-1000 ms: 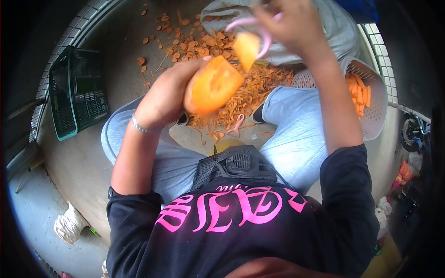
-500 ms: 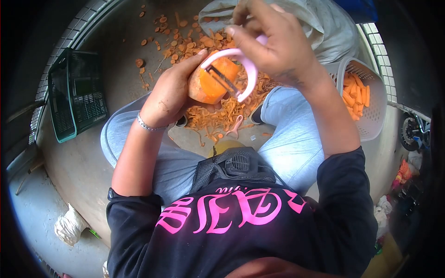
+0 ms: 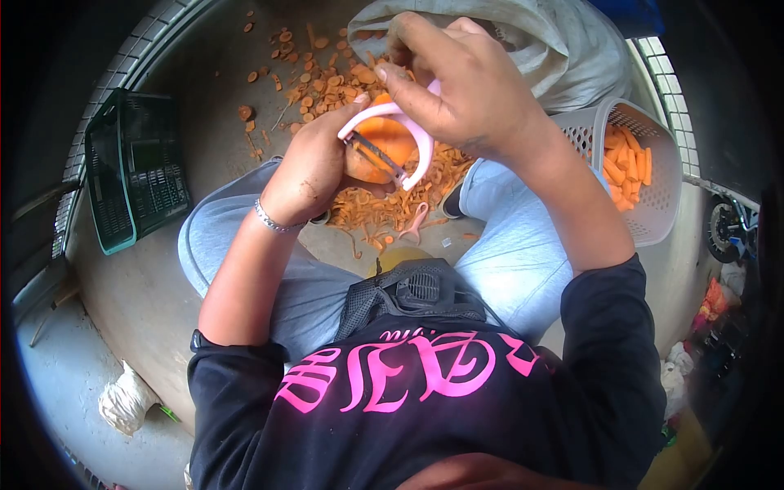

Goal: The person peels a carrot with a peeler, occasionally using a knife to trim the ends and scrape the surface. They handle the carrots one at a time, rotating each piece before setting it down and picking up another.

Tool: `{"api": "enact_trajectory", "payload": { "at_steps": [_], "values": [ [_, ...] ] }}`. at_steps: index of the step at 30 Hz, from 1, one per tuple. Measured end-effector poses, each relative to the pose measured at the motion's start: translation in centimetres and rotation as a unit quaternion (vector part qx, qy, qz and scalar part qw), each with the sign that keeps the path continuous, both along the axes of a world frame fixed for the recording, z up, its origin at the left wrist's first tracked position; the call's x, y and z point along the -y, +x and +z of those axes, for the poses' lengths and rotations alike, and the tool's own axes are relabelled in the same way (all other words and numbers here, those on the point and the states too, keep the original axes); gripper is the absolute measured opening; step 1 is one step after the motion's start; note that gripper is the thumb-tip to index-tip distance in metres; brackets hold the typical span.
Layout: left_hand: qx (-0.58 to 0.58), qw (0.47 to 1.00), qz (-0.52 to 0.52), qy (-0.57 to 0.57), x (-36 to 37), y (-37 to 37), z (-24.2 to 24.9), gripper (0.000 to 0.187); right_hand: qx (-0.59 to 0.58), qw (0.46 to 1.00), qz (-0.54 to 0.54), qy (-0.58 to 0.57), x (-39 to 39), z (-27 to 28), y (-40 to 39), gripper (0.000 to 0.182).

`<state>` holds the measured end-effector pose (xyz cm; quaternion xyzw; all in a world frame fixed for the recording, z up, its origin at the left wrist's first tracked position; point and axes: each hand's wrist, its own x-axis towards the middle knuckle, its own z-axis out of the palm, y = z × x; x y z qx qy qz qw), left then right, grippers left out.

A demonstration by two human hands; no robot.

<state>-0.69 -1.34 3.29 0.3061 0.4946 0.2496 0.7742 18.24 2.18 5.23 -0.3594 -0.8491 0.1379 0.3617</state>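
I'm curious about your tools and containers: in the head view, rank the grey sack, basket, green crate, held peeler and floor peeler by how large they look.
1. Grey sack
2. Basket and green crate: too alike to rank
3. Held peeler
4. Floor peeler

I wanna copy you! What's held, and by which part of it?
Left hand: the orange vegetable, around its side. Right hand: the pink peeler, by its handle.

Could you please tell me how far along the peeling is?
The orange sticks in the pale basket look done, and peelings lie below. The left hand holds a thick orange root, with the pink peeler in the right hand over it. The root's lower side shows darker skin, so it seems unfinished; whether more wait in the grey sack cannot be seen.
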Motion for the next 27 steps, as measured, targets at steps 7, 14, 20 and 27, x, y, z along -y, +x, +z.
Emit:
{"api": "enact_trajectory", "payload": {
  "at_steps": [7,14,20,27],
  "values": [
    [-0.005,0.996,-0.071,0.046,-0.3,-1.6,-0.3,0.046,0.078,0.993,-0.087,0.017,-2.2,-0.4,2.5,0.015],
    [0.041,0.999,-0.022,-0.009,-0.7,-1.8,1.0,0.049,-0.033,0.973,-0.2,-0.106,-3.3,0.6,4.2,0.017],
    [0.038,0.999,-0.037,0.005,-0.8,-1.1,0.8,0.048,-0.051,0.972,-0.062,-0.221,-1.2,1.8,1.3,0.018],
    [0.189,0.974,-0.068,-0.101,-1.2,-2.2,-0.9,0.044,-0.083,0.956,-0.073,-0.27,-0.5,1.9,1.0,0.017]
  ]
}}
